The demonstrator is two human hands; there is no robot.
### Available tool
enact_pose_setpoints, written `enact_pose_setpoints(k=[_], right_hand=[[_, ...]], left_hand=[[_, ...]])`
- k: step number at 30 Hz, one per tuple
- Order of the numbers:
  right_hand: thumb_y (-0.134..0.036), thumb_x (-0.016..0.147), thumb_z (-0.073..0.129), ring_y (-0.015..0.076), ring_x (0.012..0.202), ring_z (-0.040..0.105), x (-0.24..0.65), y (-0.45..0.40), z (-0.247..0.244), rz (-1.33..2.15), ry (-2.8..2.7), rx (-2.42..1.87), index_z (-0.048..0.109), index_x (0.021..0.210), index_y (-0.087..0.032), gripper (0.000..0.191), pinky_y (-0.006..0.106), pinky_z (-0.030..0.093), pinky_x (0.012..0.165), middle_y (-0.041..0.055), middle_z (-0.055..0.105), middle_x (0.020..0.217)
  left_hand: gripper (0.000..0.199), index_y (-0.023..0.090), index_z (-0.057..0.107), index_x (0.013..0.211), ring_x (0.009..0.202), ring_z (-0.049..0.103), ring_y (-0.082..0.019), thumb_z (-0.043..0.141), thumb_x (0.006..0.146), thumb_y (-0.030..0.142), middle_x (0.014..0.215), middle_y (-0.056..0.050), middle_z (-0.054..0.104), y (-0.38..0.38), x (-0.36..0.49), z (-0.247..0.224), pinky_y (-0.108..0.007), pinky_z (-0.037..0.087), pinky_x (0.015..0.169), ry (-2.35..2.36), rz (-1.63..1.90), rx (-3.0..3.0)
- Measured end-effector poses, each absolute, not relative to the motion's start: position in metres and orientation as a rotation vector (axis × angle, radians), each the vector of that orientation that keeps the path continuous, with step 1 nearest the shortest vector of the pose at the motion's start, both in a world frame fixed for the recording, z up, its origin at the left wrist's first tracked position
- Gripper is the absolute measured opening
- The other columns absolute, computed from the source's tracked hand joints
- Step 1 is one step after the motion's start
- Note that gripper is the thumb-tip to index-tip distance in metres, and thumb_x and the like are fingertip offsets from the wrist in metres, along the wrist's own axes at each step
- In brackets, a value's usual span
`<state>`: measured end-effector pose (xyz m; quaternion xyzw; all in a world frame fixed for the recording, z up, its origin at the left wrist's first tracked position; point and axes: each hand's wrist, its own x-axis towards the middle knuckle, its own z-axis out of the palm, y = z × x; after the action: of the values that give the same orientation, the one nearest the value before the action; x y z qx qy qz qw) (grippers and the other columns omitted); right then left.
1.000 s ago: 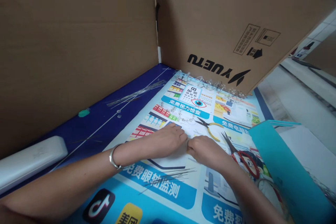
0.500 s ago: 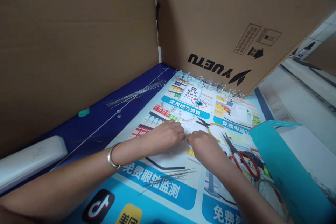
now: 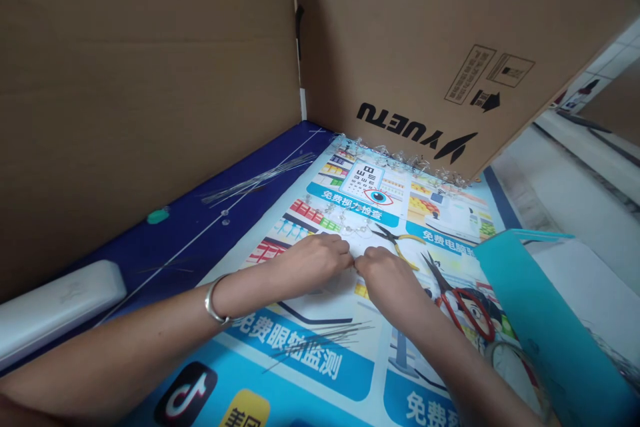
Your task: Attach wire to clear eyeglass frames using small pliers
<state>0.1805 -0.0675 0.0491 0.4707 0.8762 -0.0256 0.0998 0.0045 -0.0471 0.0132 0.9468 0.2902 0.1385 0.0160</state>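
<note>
My left hand (image 3: 327,257), with a silver bangle on its wrist, is closed in a pinch above the printed sheet (image 3: 280,400). Its fingertips almost meet those of my right hand (image 3: 377,269), pinched as well. What they grip is too small and too hidden to make out. Just beyond the knuckles lies a strand of clear beads (image 3: 349,228) on thin wire. Yellow-handled pliers (image 3: 395,240) rest beside the right hand, and red-handled scissors (image 3: 460,300) lie further right. Thin cut wires (image 3: 320,340) are spread on the sheet nearer to me.
Cardboard walls (image 3: 150,67) stand at the left and back. Beaded wire pieces (image 3: 405,159) line the back wall's foot. A wire bundle (image 3: 260,179) lies on the dark blue strip, a white case (image 3: 65,307) at left. The teal box (image 3: 545,327) and a tape roll (image 3: 515,367) are at right.
Both hands stay pinched together at nearly the same spot, with only a slight shift of the left fingers. Nothing else has visibly moved.
</note>
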Motion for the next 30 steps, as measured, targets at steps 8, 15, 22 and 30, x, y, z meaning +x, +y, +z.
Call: enact_pose_setpoints(k=[8,15,22,30], right_hand=[[-0.007,0.076,0.047,0.0176,0.078,0.052,0.18,-0.067,0.049,-0.062,2.553,1.441,0.058,0.083,-0.018,0.017,0.025,0.034,0.059,0.0058,0.056,0.082],[-0.007,0.076,0.046,0.0153,0.073,0.053,0.178,-0.067,0.037,-0.061,2.565,1.508,0.057,0.08,-0.019,0.017,0.024,0.033,0.058,0.0044,0.055,0.081],[-0.015,0.083,0.041,0.0141,0.076,0.054,0.178,-0.06,0.023,-0.157,2.678,1.684,0.059,0.08,-0.019,0.019,0.023,0.036,0.066,0.004,0.057,0.079],[-0.02,0.078,0.049,0.0131,0.075,0.055,0.183,-0.047,-0.002,-0.856,2.936,2.046,0.062,0.078,-0.02,0.013,0.023,0.041,0.069,0.0002,0.06,0.077]], left_hand=[[0.015,0.015,0.057,0.077,0.075,0.05,-0.017,0.044,0.083,0.014,0.073,-0.006,0.055,-0.05,0.006,0.018,-0.028,0.04,0.062,1.022,0.317,2.975],[0.014,0.014,0.055,0.071,0.079,0.049,-0.017,0.045,0.082,0.012,0.077,-0.006,0.054,-0.049,0.007,0.018,-0.029,0.042,0.067,1.051,0.337,2.951],[0.011,0.014,0.054,0.072,0.07,0.05,-0.016,0.047,0.078,0.009,0.076,-0.005,0.053,-0.05,0.006,0.02,-0.025,0.039,0.055,1.203,0.286,2.893],[0.017,0.013,0.059,0.074,0.07,0.053,-0.014,0.043,0.079,0.011,0.076,-0.005,0.055,-0.034,0.0,0.004,-0.023,0.041,0.062,1.306,0.499,2.631]])
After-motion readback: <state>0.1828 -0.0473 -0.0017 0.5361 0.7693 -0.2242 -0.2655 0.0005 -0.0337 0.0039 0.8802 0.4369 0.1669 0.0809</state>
